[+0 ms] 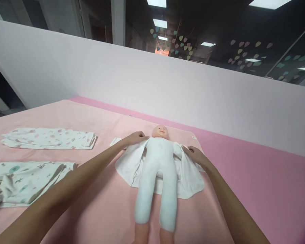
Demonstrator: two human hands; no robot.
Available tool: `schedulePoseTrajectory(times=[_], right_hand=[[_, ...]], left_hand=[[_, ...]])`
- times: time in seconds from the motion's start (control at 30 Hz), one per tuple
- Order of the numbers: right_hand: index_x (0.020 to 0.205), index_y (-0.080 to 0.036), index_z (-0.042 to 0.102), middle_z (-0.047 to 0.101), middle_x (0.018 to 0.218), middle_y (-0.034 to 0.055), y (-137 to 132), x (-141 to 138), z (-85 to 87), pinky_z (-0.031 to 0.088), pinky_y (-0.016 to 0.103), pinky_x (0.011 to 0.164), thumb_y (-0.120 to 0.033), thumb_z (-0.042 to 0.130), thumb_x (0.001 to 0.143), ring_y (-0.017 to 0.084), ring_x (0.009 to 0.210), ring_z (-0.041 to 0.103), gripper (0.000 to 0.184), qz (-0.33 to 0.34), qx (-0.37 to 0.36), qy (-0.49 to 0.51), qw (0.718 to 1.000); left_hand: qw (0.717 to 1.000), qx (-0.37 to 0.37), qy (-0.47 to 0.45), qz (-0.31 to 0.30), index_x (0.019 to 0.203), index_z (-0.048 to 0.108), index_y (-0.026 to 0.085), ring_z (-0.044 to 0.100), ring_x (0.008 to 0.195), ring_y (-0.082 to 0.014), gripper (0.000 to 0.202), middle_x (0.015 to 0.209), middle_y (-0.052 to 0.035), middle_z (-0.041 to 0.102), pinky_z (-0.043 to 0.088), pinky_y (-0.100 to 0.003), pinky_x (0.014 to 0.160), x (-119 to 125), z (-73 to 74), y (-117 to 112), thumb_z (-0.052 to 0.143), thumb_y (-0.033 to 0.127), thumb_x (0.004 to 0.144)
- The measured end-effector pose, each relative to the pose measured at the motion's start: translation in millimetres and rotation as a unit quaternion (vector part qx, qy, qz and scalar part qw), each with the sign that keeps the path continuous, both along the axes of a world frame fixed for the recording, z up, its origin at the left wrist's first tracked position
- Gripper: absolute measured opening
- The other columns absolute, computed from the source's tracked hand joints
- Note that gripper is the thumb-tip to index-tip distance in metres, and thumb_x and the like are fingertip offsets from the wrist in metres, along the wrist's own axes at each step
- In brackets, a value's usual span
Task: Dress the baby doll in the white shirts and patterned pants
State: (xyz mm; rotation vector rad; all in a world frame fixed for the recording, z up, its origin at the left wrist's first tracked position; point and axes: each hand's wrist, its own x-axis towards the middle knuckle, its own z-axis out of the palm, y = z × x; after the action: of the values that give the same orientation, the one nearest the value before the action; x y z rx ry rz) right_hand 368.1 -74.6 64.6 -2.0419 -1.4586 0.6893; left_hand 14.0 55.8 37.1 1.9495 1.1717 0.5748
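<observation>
A baby doll (159, 156) with a white cloth body lies on its back, its head away from me and its feet toward me. Beneath it a white baby shirt (193, 181) is spread with both front panels turned outward. At the doll's shoulder on the left, my left hand (137, 137) has its fingers closed on the shirt's edge. On the other side my right hand (195, 154) grips the shirt near the doll's arm, fingers bent over the fabric. The fingertips of both hands are partly hidden in the cloth.
Folded printed baby clothes (51, 138) lie on the pink padded surface (99, 203) at the left, with a second printed garment (22, 183) nearer to me. A white low wall (152, 88) with dark glass above stands behind. Pink flooring (264, 176) is at the right.
</observation>
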Motion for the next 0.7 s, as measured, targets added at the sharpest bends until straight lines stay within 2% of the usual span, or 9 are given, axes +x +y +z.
schedulePoseTrajectory(times=[0.07,0.17,0.3,0.4,0.5,0.6,0.7], right_hand=[[0.097,-0.019,0.075,0.078,0.097,0.0086,14.2,-0.2,2.3,0.056,0.038,0.083,-0.072,0.069,0.083,0.029,0.093,0.07,0.055,0.04,-0.023,0.075,0.996],[0.107,-0.019,0.076,0.079,0.106,0.0092,28.0,3.3,-0.9,0.057,0.038,0.085,-0.067,0.074,0.081,0.029,0.097,0.071,0.055,0.086,-0.04,0.16,0.983],[0.115,-0.02,0.074,0.078,0.116,0.0095,42.2,7.0,-16.5,0.058,0.039,0.088,-0.065,0.074,0.082,0.029,0.103,0.072,0.055,0.08,-0.028,0.205,0.975],[0.114,-0.022,0.074,0.078,0.113,0.0083,50.3,7.7,-30.7,0.058,0.04,0.086,-0.064,0.069,0.085,0.029,0.101,0.073,0.051,0.038,-0.021,0.167,0.985],[0.112,-0.024,0.075,0.078,0.113,0.0076,53.9,11.1,-38.5,0.058,0.039,0.084,-0.058,0.067,0.085,0.028,0.098,0.072,0.044,0.032,-0.018,0.098,0.994],[0.108,-0.025,0.076,0.078,0.113,0.0071,53.8,18.5,-36.7,0.056,0.04,0.084,-0.053,0.064,0.087,0.028,0.097,0.071,0.036,0.052,-0.03,0.06,0.996],[0.104,-0.024,0.075,0.077,0.111,0.0087,51.9,20.8,-26.6,0.054,0.041,0.088,-0.05,0.068,0.086,0.028,0.098,0.07,0.033,0.012,-0.007,-0.021,1.0]], left_hand=[[0.999,0.018,-0.04,0.002,0.096,0.067,0.02,0.065,0.091,-0.0246,0.051,0.101,-0.0067,0.074,0.05,-0.033,0.077,7.0,-4.5,5.7,0.061,0.069,0.082],[0.995,0.041,-0.088,0.002,0.095,0.065,0.02,0.063,0.087,-0.0211,0.046,0.101,-0.0053,0.072,0.05,-0.031,0.078,9.8,-11.7,12.9,0.062,0.064,0.083],[0.995,0.034,-0.083,0.032,0.098,0.065,0.02,0.064,0.088,-0.0215,0.043,0.101,-0.006,0.072,0.051,-0.032,0.077,11.5,-20.7,21.0,0.059,0.061,0.087],[0.995,0.03,-0.076,0.062,0.097,0.065,0.02,0.065,0.09,-0.0229,0.04,0.1,-0.0064,0.073,0.051,-0.033,0.079,14.2,-25.2,23.5,0.058,0.058,0.088],[0.995,0.014,-0.082,0.055,0.098,0.067,0.02,0.066,0.093,-0.0236,0.04,0.103,-0.0066,0.074,0.051,-0.033,0.08,12.5,-24.7,21.7,0.06,0.058,0.088],[0.994,-0.049,-0.1,0.021,0.108,0.068,0.021,0.068,0.096,-0.0244,0.045,0.11,-0.007,0.075,0.052,-0.032,0.077,4.7,-18.3,19.0,0.058,0.061,0.09],[0.994,-0.058,-0.083,0.029,0.114,0.067,0.022,0.069,0.1,-0.0256,0.049,0.118,-0.0076,0.074,0.052,-0.032,0.079,-0.8,-9.1,17.9,0.058,0.064,0.09]])
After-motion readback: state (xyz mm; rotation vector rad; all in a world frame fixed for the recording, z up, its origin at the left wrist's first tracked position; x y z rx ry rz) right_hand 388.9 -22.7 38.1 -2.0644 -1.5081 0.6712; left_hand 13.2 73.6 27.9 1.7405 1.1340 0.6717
